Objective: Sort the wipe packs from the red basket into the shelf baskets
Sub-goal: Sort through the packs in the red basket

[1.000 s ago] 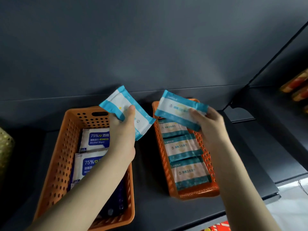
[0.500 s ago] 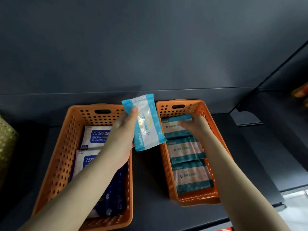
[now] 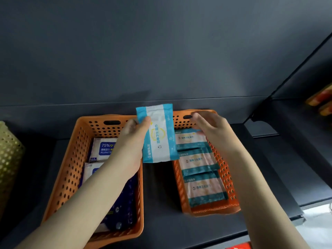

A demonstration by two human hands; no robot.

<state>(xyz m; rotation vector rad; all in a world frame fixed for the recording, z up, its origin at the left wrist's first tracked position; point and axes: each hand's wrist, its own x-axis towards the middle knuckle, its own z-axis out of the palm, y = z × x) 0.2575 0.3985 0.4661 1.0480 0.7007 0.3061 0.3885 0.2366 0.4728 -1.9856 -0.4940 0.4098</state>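
The left hand (image 3: 131, 141) pinches a blue-and-white wipe pack (image 3: 159, 137) by its long edge, above the gap between two baskets near the back edge of the shelf (image 3: 158, 221). It looks light, soft and slick, so a sealed edge seems the surest hold. The right hand (image 3: 213, 130) is loose and empty over the right basket (image 3: 206, 211), which holds matching packs (image 3: 199, 162) in a row. The left basket (image 3: 71, 168) holds alcohol wipes (image 3: 104, 148) and a dark pack (image 3: 124, 203).

The left hand (image 3: 131, 141) grips a light-blue-and-white plastic wipe pack (image 3: 159, 137) upright between two orange perforated plastic baskets. The right hand (image 3: 212, 128), fingers loose, hangs over the right basket (image 3: 212, 211) and its teal-edged packs (image 3: 199, 162). The left basket (image 3: 71, 168) holds blue-labelled alcohol wipe packs (image 3: 102, 148).
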